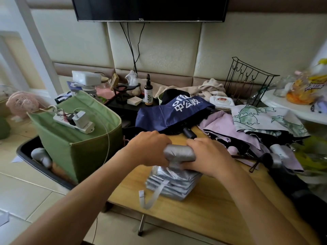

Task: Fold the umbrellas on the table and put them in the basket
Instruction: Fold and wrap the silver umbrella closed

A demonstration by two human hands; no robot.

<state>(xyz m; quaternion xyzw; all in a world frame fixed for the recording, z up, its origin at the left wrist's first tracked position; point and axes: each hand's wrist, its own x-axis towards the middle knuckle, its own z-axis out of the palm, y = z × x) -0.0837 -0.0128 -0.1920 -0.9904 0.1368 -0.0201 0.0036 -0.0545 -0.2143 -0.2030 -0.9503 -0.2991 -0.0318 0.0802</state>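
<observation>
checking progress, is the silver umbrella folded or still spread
Folded: the silver umbrella is a compact pleated bundle under both hands, strap hanging loose, not yet wrapped.

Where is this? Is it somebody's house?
Probably a room in a home, maybe a bedroom or living room. A TV hangs on a padded wall, a small pink fan sits on the floor, and the wooden table is piled with umbrellas, bottles and snacks.
</observation>
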